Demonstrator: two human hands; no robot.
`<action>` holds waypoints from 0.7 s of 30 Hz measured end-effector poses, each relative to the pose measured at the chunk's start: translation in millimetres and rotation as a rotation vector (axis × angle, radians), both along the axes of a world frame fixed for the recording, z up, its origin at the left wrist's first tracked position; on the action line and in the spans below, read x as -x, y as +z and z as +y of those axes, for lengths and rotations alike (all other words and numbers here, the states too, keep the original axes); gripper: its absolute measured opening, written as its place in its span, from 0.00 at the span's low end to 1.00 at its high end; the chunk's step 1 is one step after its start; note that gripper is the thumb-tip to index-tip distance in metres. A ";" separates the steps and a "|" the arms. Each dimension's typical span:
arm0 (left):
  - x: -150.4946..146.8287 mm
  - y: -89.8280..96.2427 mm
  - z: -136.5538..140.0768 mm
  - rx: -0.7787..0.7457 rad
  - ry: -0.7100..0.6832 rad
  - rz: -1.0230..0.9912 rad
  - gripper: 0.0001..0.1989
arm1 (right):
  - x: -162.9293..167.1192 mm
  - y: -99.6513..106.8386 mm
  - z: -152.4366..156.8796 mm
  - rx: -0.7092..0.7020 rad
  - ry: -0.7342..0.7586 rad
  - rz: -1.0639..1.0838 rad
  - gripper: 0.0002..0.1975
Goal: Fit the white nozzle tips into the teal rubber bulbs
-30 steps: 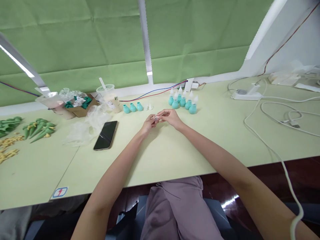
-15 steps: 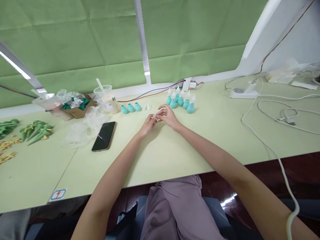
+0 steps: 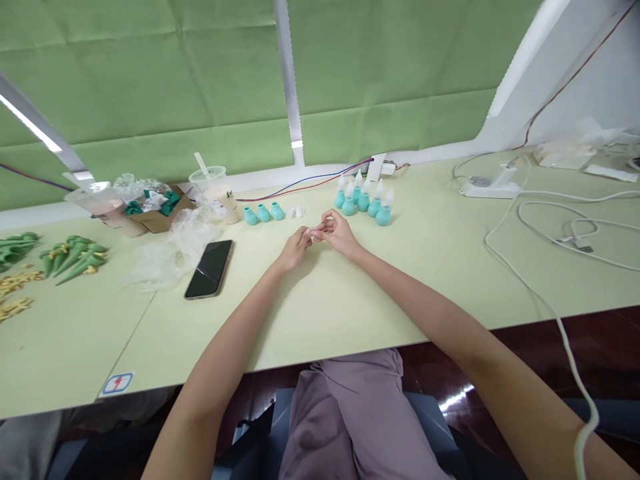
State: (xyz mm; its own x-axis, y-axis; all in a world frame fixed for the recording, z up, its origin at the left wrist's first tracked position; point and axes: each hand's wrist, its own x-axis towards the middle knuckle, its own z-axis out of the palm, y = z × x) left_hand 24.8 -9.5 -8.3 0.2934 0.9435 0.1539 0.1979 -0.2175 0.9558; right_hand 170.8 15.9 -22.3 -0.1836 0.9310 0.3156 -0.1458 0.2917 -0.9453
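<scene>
My left hand point(image 3: 295, 249) and my right hand point(image 3: 341, 236) meet above the table, fingertips pinched together around a small whitish piece point(image 3: 313, 231). Most of that piece is covered by the fingers. Just behind my left hand stand small white nozzle tips point(image 3: 299, 211). Left of them, three teal squeeze bulbs point(image 3: 263, 213) without tips form a row. Behind and to the right of my right hand, several teal bulbs point(image 3: 383, 215) stand upright, each topped with a pointed white nozzle.
A phone point(image 3: 210, 269) lies left of my hands, near a crumpled plastic bag point(image 3: 183, 243). Drink cups point(image 3: 220, 193) and a cardboard box point(image 3: 163, 219) stand behind. Green cone-shaped pieces point(image 3: 75, 257) are far left. A power strip point(image 3: 490, 189) and white cables point(image 3: 537, 293) occupy the right.
Both hands stay pinched together in nearly the same place, with only slight finger movement. The view has shifted a little.
</scene>
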 end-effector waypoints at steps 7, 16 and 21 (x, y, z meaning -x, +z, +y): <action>3.0 -6.3 5.3 -0.073 -0.031 0.052 0.22 | -0.6 0.7 -0.1 0.017 0.031 0.038 0.23; 4.8 -5.6 3.2 -0.107 -0.011 0.143 0.16 | 1.9 -2.9 -2.9 -0.011 0.050 0.011 0.18; 10.3 -4.1 7.6 -0.165 0.039 0.177 0.17 | -10.3 8.1 -0.2 -0.145 -0.133 -0.142 0.10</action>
State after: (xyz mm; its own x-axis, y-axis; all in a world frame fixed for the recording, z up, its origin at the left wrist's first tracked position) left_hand 14.4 -1.9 -12.4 0.2933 0.9210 0.2563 0.3706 -0.3566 0.8576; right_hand 181.1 15.7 -14.3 -0.1144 0.8967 0.4275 0.0339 0.4336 -0.9005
